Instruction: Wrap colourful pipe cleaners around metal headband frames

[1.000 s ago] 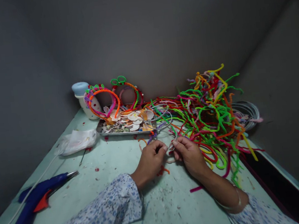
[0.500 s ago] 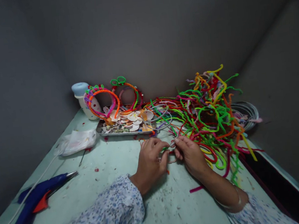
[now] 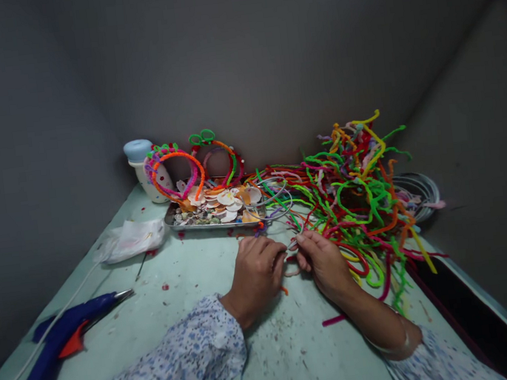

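Observation:
My right hand [image 3: 328, 264] pinches a thin silvery wire [image 3: 293, 244] between thumb and forefinger. The wire seems to run up into loose loops [image 3: 290, 201] behind the hands. Close beside it, my left hand [image 3: 258, 278] has its fingers and thumb pressed together at the wire's near end. Its fingertips are partly hidden behind the knuckles, so anything else in them cannot be seen. A magenta pipe cleaner [image 3: 335, 321] lies by my right wrist. To the right spreads a big tangle of coloured pipe cleaners [image 3: 362, 183].
Behind the hands is a metal tray [image 3: 207, 226] of shells and small stones, with pipe-cleaner headbands [image 3: 176, 156] standing on it. A lidded cup [image 3: 141, 166], a plastic bag [image 3: 131, 239] and a blue glue gun [image 3: 47, 354] are at left. Coiled wire [image 3: 422, 189] lies far right.
My left fingers have closed in at the wire; the bit of green seen by their tips is now hidden. My right hand stays nearly still. The view has shifted slightly.

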Motion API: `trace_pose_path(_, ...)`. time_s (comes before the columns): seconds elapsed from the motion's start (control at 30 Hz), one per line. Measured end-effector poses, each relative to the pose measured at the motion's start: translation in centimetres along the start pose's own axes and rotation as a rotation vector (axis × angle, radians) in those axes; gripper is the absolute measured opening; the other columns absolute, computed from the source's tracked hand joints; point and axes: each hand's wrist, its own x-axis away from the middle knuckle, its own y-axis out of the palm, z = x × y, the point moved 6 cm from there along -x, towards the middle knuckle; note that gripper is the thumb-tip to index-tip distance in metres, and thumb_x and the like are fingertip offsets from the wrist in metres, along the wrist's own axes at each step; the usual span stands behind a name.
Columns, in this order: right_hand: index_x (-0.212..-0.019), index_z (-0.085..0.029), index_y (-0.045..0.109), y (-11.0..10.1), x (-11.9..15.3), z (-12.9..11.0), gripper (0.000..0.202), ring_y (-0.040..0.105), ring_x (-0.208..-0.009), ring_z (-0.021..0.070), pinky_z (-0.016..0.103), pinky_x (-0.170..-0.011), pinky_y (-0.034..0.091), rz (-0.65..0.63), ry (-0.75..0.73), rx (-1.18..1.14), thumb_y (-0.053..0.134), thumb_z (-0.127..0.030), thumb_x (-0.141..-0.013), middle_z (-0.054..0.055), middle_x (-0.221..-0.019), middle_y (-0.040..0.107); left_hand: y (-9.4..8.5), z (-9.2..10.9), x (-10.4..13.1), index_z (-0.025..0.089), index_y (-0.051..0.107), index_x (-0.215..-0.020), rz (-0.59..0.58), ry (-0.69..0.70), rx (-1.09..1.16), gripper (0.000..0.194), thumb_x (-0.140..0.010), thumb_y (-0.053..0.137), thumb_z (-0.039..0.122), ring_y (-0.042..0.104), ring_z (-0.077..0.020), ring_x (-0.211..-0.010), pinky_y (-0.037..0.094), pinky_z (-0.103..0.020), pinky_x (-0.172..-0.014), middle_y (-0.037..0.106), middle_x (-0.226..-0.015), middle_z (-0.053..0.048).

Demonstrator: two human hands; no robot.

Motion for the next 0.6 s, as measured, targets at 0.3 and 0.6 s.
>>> trace_pose_path(0.3,-0.071,-0.019,0.057,0.04,0.08,-0.03,0.028,0.038,-0.038,0.0066,0.018,-0.040,0.028,-0.009,0.015,0.007,0.063,-0.043,-0.085,-0.007,-0.043,0.050,0.24,-0.05,-0.14,0.018,0.062,-0.095,-0.063,-0.058,-0.005,0.012,-0.090,0.051,0.018,0.057,-0.0225,-0.089,0.040,-0.038,-0.083,0.065,-0.092,-0.007)
trace_pose_path(0.6,-0.072,-0.019,0.057,0.09,0.10,0.00,0.028,0.038,-0.039,0.0066,0.018,-0.041,0.029,-0.025,0.001,0.008,0.062,-0.043,-0.086,-0.007,-0.044,0.050,0.60,-0.22,-0.22,0.017,0.059,-0.094,-0.116,-0.097,0.028,0.011,-0.090,0.049,0.017,0.056,-0.0224,-0.091,0.039,-0.037,-0.083,0.063,-0.093,-0.006)
